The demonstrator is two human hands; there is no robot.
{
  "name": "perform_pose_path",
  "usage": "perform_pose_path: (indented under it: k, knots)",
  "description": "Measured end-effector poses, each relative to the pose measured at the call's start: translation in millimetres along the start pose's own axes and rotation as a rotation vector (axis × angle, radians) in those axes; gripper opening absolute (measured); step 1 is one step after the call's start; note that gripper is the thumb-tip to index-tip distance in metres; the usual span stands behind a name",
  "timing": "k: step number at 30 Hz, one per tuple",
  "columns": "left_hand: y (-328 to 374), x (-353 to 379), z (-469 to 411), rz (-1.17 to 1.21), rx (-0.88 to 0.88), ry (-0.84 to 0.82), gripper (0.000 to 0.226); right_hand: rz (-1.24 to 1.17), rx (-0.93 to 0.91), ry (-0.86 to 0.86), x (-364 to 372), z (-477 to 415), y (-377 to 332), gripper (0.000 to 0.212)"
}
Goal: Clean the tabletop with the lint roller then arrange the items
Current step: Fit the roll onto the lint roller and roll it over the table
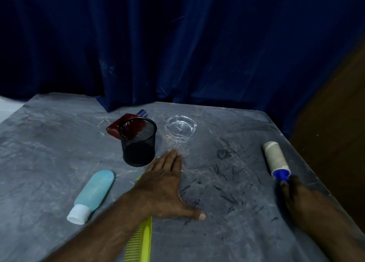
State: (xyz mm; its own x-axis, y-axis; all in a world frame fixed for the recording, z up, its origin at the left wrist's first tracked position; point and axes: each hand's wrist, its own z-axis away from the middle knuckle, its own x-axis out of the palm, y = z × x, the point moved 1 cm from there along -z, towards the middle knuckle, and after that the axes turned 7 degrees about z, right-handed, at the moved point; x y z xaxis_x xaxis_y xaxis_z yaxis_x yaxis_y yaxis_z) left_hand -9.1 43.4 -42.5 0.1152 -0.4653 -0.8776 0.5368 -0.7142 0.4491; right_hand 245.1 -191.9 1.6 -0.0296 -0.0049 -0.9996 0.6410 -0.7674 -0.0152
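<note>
Dark blue curtain point(177, 44) hanging in folds across the far side, brown wooden panel point(335, 113) at right, pale surface point(7, 109) at far left edge.

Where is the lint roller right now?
In the head view the lint roller is at the right side of the table near its edge, blue handle gripped by the right hand, to the right of the glass ashtray.
</note>
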Motion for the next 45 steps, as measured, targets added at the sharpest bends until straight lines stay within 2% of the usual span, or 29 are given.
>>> perform_pose_path:
  k: [7, 13, 20, 26, 33, 37, 45]
  knots:
    - [1, -1, 1, 0.015, 0.0, -0.005, 0.167, 0.05, -0.105, -0.121, -7, 9, -56, 0.043]
    - [1, -1, 1, 0.017, 0.002, 0.005, 0.167, 0.05, -0.136, -0.082, -9, 25, -101, 0.048]
    - [0, 0, 0, 0.032, 0.008, 0.019, 0.168, 0.084, -0.271, -0.013, 5, 41, -141, 0.047]
    - [0, -2, 0, 0.009, 0.022, 0.023, 0.159, 0.117, -0.324, 0.005, 15, 54, -168, 0.047]
    - [-1, -2, 0, -0.009, 0.008, -0.007, 0.158, 0.137, -0.313, 0.021, 18, 52, -166, 0.054]
    - [-1, 0, 0, 0.001, -0.025, -0.011, 0.166, 0.113, -0.28, 0.031, 17, 44, -152, 0.051]
    - [-3, 0, -3, -0.026, -0.047, -0.027, 0.175, 0.079, -0.061, 0.031, 4, 13, -76, 0.045]
